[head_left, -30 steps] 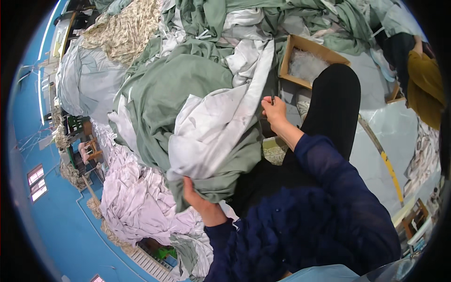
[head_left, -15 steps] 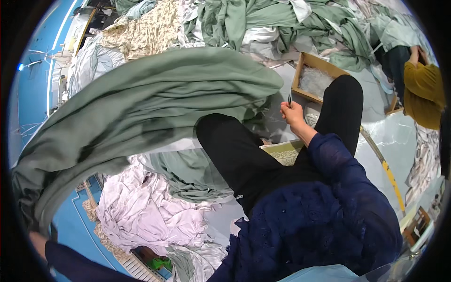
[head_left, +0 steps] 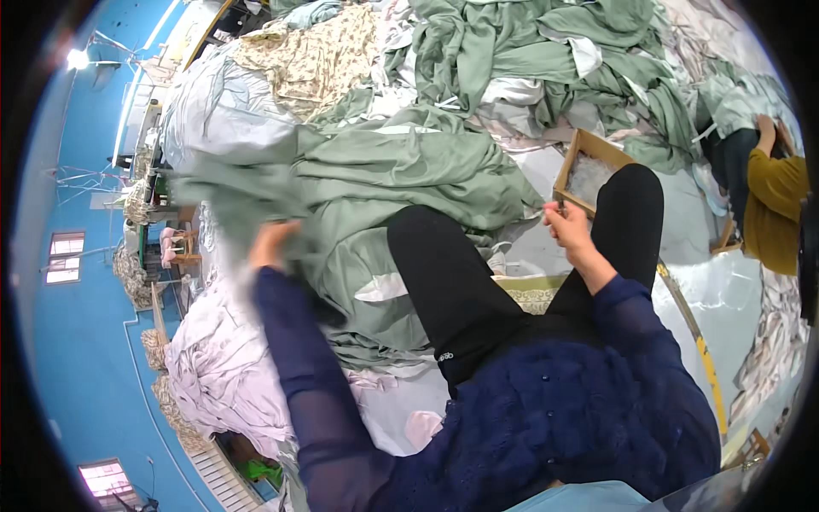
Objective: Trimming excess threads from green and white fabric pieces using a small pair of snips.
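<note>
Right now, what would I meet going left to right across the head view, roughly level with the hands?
Small window → pink-topped wooden seat → left hand → black-trousered left knee → right hand → co-worker in a mustard top.

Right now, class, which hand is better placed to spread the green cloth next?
Probably the left hand: though blurred, it meets the green cloth. The right hand is occupied, closed around a small dark tool.

One cardboard box (head_left: 565,171), one co-worker (head_left: 775,209), one pink scrap (head_left: 423,428), one small dark tool (head_left: 560,206). Windows (head_left: 66,257): two. Green cloths (head_left: 401,166): several, overlapping; exact tally unreadable.
</note>
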Tool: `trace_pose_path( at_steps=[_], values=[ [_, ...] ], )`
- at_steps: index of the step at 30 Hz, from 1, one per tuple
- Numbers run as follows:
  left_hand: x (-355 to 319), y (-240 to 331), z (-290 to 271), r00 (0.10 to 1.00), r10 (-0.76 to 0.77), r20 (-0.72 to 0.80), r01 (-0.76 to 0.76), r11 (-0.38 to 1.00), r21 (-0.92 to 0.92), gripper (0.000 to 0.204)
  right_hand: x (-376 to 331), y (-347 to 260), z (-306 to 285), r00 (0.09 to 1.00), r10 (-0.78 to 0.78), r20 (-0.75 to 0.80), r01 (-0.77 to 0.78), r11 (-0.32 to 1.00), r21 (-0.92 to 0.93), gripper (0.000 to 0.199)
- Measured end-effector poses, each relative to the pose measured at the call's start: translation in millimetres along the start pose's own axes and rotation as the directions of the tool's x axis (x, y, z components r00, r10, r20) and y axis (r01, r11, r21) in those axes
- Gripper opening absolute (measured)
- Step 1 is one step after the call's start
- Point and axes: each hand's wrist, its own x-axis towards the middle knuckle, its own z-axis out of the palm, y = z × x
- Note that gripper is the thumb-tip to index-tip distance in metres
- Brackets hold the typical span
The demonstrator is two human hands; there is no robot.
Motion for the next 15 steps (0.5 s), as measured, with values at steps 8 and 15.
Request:
trace_pose_path(
  at_steps=[8,15],
  values=[
    [75.2,227.4,227.6,0.887,0.36,-0.288,-0.308,0.928,0.211,0.089,-30.5,-73.7,-50.4,0.987,-0.159,0.024,0.151,0.97,0.189,0.015],
    [176.5,315.7,294.2,0.855,0.493,0.165,-0.496,0.679,0.541,0.115,27.4,-125.9,-53.4,0.95,-0.227,-0.214,0.27,0.941,0.204,0.016]
  ],
)
